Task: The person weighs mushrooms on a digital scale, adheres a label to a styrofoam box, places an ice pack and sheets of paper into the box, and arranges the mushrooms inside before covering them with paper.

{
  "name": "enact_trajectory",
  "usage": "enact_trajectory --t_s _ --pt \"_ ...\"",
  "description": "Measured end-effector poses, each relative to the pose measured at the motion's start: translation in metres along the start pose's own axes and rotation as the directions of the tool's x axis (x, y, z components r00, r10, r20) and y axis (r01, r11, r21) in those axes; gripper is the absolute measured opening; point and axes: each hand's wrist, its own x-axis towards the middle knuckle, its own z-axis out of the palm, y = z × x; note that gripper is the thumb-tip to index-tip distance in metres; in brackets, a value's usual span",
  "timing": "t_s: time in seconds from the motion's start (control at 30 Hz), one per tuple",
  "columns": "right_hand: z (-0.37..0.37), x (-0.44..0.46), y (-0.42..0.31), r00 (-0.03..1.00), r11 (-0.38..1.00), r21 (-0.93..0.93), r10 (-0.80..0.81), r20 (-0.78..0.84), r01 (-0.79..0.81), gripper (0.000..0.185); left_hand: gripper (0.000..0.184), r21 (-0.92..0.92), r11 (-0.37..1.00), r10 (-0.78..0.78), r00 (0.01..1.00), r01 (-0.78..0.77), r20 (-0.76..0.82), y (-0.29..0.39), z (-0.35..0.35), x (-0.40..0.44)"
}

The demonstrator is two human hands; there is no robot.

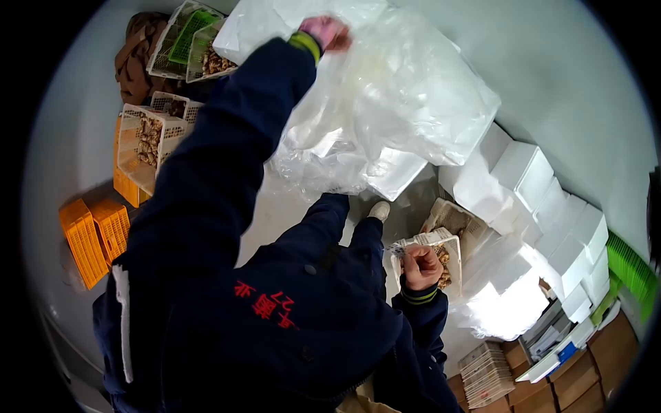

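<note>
My left hand (328, 34), blurred by motion, reaches far forward over a large clear plastic sheet (413, 82). The sheet lies crumpled over white foam boxes (398, 172). Whether the fingers hold the plastic cannot be made out. Low on the right, my right hand (421, 267) is closed with its fingers curled in. A small speckled piece shows by its fingertips, too unclear to name. Behind that hand stands a white basket (451, 242) with brown, mushroom-like pieces (444, 267) in it.
White crates of brown pieces (148, 141) stand at the left, with orange crates (82, 241) nearby. White foam boxes (527, 175) are stacked along the right wall. Green crates (632, 275) and cardboard boxes (606, 358) sit at the lower right. Clear plastic (492, 275) lies beside the stack.
</note>
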Motion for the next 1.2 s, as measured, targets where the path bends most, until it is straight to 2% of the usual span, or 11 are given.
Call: enact_trajectory --t_s 0.23,0.5,0.6,0.67,0.77,0.87,0.93,1.0,1.1,1.17,1.2 --pt "0.015 0.014 0.000 0.996 0.999 0.005 -0.035 0.078 0.035 0.014 0.028 -0.078 0.723 0.658 0.719 -0.686 -0.225 0.077 -0.003 -0.094" --pt "0.018 0.016 -0.005 0.986 0.995 -0.015 0.098 0.138 -0.097 0.013 0.064 0.129 0.989 0.008 0.822 0.079 -0.569 -0.199 -0.030 -0.132" --pt "0.023 0.020 0.001 0.981 0.994 -0.015 0.107 0.164 -0.106 0.013 0.067 -0.152 0.987 -0.116 0.887 0.053 -0.448 -0.192 -0.005 -0.092" --pt "0.028 0.021 -0.004 0.974 0.993 0.005 0.114 0.197 -0.117 0.013 0.048 -0.463 0.837 -0.238 0.956 0.290 0.169 -0.188 0.056 -0.103" --pt "0.038 0.025 -0.012 0.972 0.997 0.011 0.076 0.222 -0.081 0.013 0.047 0.477 0.760 0.030 0.758 -0.440 0.652 -0.231 0.098 -0.137" --pt "0.028 0.025 -0.008 0.982 0.993 0.105 0.031 0.188 -0.052 0.015 0.039 0.754 0.303 -0.086 0.771 -0.583 0.631 -0.258 0.096 -0.147" --pt "0.015 0.035 -0.005 0.979 0.967 0.253 -0.039 0.198 -0.012 0.016 0.026 0.623 0.731 -0.189 0.795 -0.277 0.576 -0.102 0.070 -0.175" --pt "0.018 0.039 -0.024 0.984 0.958 0.273 0.046 0.171 -0.093 0.014 0.015 0.069 0.947 0.287 0.920 -0.315 0.266 -0.050 0.075 -0.184" --pt "0.027 0.039 -0.022 0.989 0.971 0.235 0.012 0.149 -0.047 0.010 0.018 0.250 0.636 0.641 0.680 -0.730 0.356 -0.061 0.091 -0.149" --pt "0.038 0.039 -0.025 0.978 0.963 0.268 -0.023 0.208 -0.034 0.010 0.022 0.438 0.326 0.581 0.543 -0.838 0.606 -0.140 0.096 -0.108" --pt "0.040 0.040 -0.026 0.977 0.962 0.273 -0.059 0.204 0.000 0.013 0.022 0.661 0.363 0.087 0.730 -0.657 0.678 -0.158 0.084 -0.091"
